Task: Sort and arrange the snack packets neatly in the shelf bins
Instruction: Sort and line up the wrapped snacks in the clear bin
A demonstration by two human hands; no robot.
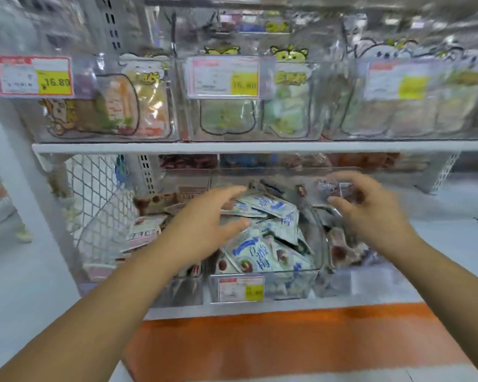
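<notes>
Shop shelving is filling the view. Packets [262, 244] are lying jumbled in the middle bin [287, 271], so sorting is looking barely begun. Left hand [204, 224] is hovering over them, fingers apart. Right hand [370, 210] is blurred, so I cannot tell its grip.

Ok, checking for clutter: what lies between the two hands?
In the head view, blue-and-white packets heaped in the middle bin lie between the left hand and right hand.
</notes>
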